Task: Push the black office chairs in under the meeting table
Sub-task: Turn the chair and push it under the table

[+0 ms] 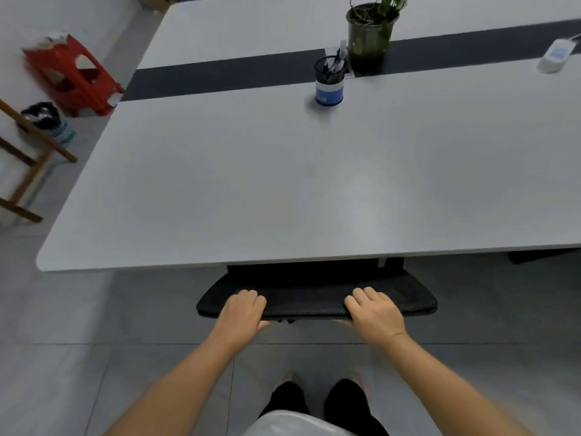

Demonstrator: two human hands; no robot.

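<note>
A black mesh pen cup (329, 80) with a blue band stands on the meeting table (220, 190), holding dark pens, and just behind it a glass pot (370, 36) carries a green plant with thin stems. The tabletop is smooth, pale grey with rounded corners, crossed by a dark strip. At its near edge sits the black office chair (314, 300), seat tucked beneath, its woven backrest top running left to right along the table edge. The left hand (240, 311) grips that top rail, fingers curled over, thumb under; the right hand (375, 313) grips it likewise, well apart from the other
</note>
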